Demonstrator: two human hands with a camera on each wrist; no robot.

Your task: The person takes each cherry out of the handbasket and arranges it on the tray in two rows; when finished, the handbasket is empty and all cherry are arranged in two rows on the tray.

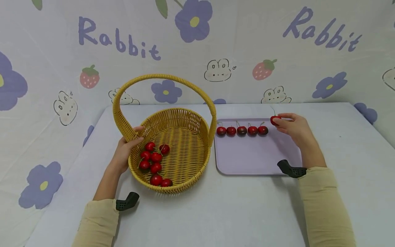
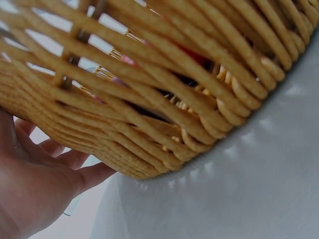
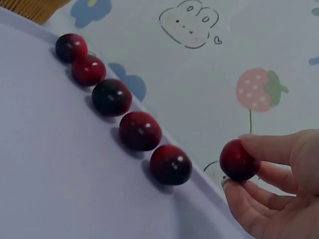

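The right hand [image 1: 295, 128] pinches a cherry [image 1: 274, 120] in its grip, apparently above the lilac tray [image 1: 247, 159]; the left hand [image 1: 124, 152] holds the wicker basket [image 1: 192, 182] at its side.

Soft light fills the head view, while the dimmer right-wrist view shows glinting cherries [image 3: 112, 97].

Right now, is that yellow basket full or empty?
Neither; the yellow basket is partly filled. Cherries cluster near the left hand, while much of the woven bottom shows bare.
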